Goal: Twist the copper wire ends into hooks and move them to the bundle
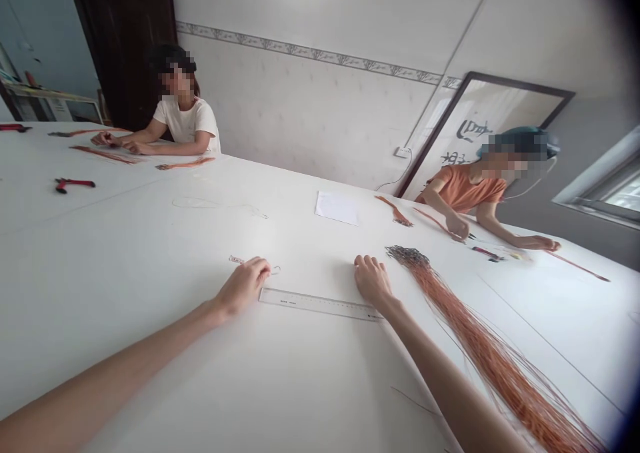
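My left hand (244,284) is closed in a pinch at the left end of a clear ruler (320,303). A small, thin hooked wire (275,270) sticks out from its fingertips. My right hand (373,280) rests on the table just past the ruler's right end, its fingers curled under; anything inside them is hidden. To the right of that hand lies a long bundle of copper-coloured wires (480,333), with dark, tangled metal ends (409,256) nearest the hand. A small printed packet (235,260) lies just behind my left hand.
On the white table (200,373) are red-handled pliers (75,184), a white paper (337,208), a loose thin wire (220,205) and a short wire bundle (395,210). Two people, one in a white shirt (187,125), one in an orange shirt (467,188), work across the table.
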{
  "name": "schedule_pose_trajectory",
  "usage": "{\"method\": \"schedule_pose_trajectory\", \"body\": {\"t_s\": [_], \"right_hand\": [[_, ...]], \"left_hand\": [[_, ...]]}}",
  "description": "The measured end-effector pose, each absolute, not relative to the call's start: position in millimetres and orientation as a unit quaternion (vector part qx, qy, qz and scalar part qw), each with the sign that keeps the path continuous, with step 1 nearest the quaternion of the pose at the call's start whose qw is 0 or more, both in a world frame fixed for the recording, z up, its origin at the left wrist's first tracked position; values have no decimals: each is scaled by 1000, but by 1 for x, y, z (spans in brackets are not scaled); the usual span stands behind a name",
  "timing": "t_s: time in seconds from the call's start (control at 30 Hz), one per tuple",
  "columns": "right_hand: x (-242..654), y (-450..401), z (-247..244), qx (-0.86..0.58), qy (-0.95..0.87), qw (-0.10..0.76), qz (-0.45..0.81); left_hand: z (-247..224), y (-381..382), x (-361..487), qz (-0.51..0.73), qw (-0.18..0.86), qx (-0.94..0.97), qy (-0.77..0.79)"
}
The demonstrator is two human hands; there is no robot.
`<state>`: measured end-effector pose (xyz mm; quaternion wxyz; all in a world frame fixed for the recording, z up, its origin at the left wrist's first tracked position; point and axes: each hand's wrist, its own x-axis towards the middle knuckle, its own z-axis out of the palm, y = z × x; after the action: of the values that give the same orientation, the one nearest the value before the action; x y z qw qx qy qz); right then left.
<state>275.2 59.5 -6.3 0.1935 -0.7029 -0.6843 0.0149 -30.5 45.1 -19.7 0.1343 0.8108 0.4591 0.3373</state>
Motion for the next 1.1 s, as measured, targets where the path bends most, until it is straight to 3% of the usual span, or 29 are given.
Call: {"method": "schedule_pose_trajectory", "body": {"t_s": [0.17,0.43,0.7,1.1], "right_hand": [[210,45,2,-645,-715,240,125],[135,28,-8,-563,-688,335,313],[141,26,-17,-557,-651,393,334],[140,27,-19,-559,-686,370,283]], "left_hand": [[-25,34,-24,329,126,852,388],[-21,32,-28,325,126,850,396],[-16,40,-40,313,194,830,418],[-15,39,-44,296,212,827,428]]}}
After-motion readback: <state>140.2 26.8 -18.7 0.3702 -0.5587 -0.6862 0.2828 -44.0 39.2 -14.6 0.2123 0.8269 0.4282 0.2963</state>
